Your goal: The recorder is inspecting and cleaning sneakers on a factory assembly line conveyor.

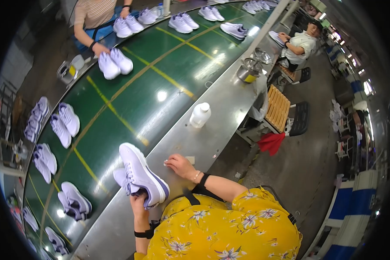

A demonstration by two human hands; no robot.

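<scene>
At the steel edge of the green conveyor belt (160, 78), my left hand (138, 200) grips a white-and-purple sneaker (142, 173) sole-up for inspection; my right hand (180, 165) pinches a small white scrap (165, 164)

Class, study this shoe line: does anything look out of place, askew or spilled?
Nothing looks spilled or damaged. The one oddity: a red cloth lies crumpled on the floor beside the wooden stool, away from the conveyor belt.

White plastic bottle (200, 114) upright on the steel ledge (212, 130)
</scene>
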